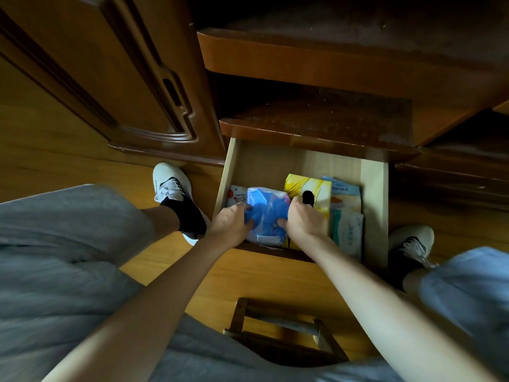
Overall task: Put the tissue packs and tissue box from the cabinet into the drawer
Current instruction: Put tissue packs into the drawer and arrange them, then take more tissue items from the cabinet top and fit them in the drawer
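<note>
Two hands: I am working both in the lower middle of the frame, my left hand and right hand each curling fingers and thumb around one end of the blue pack.
Grip: I am holding the pack narrowly at its two short sides, squeezing it slightly so the wrapper is bulging between my hands.
Pack position: it is sitting low in the drawer, at the near edge, between the white pack on the left and the yellow box on the right, touching both as far as I can tell.
Other contents: pale packs are standing against the drawer's right wall, just beside the box.
Handling, pack: I am judging it light, soft and compressible, with a slick plastic skin; pinching the ends is working, and pressing down on its flat top should seat it.
Handling, box: I am judging it stiff card, light, easy to dent; best taken by its long sides.
Cabinet: the shelves in the upper middle are looking dark, and I am seeing no tissue goods on them.
</note>
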A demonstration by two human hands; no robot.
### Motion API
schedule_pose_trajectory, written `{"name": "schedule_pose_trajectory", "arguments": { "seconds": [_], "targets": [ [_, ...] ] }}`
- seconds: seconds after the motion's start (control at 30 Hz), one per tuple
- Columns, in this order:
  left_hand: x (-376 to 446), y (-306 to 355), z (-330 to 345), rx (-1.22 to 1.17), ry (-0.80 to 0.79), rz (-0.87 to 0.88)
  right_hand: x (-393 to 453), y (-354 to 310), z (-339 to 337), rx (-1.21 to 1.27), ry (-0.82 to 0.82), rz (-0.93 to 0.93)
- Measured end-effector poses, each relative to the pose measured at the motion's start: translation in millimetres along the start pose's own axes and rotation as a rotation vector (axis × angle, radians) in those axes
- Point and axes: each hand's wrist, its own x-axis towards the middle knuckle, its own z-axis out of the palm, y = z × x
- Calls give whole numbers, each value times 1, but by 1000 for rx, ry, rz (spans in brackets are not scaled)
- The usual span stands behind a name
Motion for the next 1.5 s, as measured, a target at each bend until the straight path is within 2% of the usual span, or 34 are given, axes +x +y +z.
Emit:
{"name": "schedule_pose_trajectory", "arguments": {
  "seconds": [0.13,0.2,0.33,0.47,0.57,0.67,0.77,0.87,1.0,1.23,1.33,1.5],
  "targets": [
    [0,2,2,53,29,10,-3,12,-5,63,-24,-37],
    [0,5,0,34,103,-22,-6,18,-7,120,-43,-32],
    [2,19,-14,-52,302,-38,-3,34,-25,357,59,163],
    [-7,51,-35,-123,393,92,-4,58,-59,419,-2,150],
    [-26,84,-57,-130,414,254,-17,78,-91,603,-6,147],
    [-50,128,-95,-111,496,428,-33,101,-138,763,93,119],
    [-77,178,-133,-79,603,564,-59,118,-194,846,159,9],
    [-99,227,-168,-14,728,703,-90,124,-252,844,261,-97],
    [-114,293,-220,24,798,815,-115,125,-331,826,462,-166],
    [-82,397,-290,147,857,887,-103,144,-457,680,774,-202],
    [-43,433,-304,225,776,835,-73,165,-493,520,758,-114],
    [31,503,-304,267,627,804,-9,214,-533,442,698,9]
  ]
}}
